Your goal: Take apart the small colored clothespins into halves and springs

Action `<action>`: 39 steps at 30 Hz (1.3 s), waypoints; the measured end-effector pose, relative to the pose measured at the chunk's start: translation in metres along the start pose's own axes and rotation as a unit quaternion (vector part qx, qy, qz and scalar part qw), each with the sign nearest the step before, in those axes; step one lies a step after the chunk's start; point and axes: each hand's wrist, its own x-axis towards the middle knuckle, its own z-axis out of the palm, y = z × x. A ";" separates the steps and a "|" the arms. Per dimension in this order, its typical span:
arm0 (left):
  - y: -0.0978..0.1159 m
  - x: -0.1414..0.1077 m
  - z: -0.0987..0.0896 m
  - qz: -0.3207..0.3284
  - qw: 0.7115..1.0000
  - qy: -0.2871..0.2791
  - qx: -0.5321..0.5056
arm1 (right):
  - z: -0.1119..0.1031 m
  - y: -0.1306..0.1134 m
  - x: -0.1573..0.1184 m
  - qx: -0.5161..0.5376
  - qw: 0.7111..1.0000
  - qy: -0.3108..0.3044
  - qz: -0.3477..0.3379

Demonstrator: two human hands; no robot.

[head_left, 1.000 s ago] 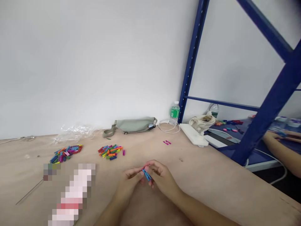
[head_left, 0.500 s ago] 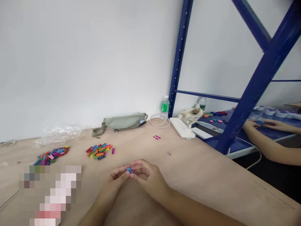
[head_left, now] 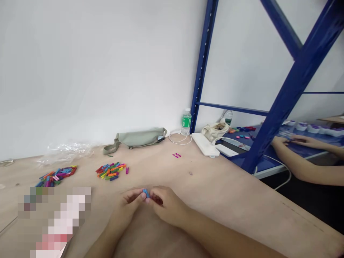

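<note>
Both hands sat low at the near edge of the counter, close together and narrow, fingertips pinched on a small blue clothespin. The left hand gripped it from one side, the right from the other; the clip sat between them, mostly hidden by the fingers, so its exact orientation was unclear. Beyond the hands, two loose piles of multicoloured clothespins lay apart on the counter: a larger one toward the left and a smaller one nearer the middle. A magenta clothespin lay alone further right. Along the wall: clear plastic film, a grey-green waist bag, a water bottle with a white cable by it, and a white power strip. A blue steel shelving rack stood at the right. Past it, a second person's hands worked at a separate blue surface, apart from the first pair. Lower left, a pixelated object could not be identified.
</note>
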 end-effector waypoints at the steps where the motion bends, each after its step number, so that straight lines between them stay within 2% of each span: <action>1: 0.001 0.000 0.000 0.000 1.000 -0.006 0.003 | 0.000 0.000 -0.001 0.002 1.000 -0.008 -0.007; 4: -0.001 0.000 0.000 -0.010 1.000 -0.025 -0.002 | 0.001 0.002 -0.001 0.029 0.999 -0.033 -0.024; 9: -0.013 0.004 -0.004 -0.063 0.996 -0.023 -0.056 | 0.003 0.008 0.001 0.083 0.995 -0.050 -0.001; 15: -0.014 0.005 -0.004 -0.094 0.972 -0.110 -0.183 | 0.004 0.009 0.001 0.050 0.996 -0.064 -0.023; 18: -0.015 0.006 -0.008 -0.123 0.962 -0.118 -0.216 | 0.002 0.009 0.001 0.031 0.995 -0.079 -0.051; 23: -0.024 0.007 -0.017 -0.168 0.952 -0.114 -0.230 | -0.001 0.009 0.003 -0.015 0.987 -0.112 -0.116; 28: -0.023 0.005 -0.020 -0.174 0.950 -0.125 -0.227 | -0.002 0.011 0.002 -0.056 0.975 -0.132 -0.168; 39: -0.022 0.003 -0.020 -0.194 0.944 -0.135 -0.229 | -0.002 0.015 0.003 -0.093 0.961 -0.113 -0.235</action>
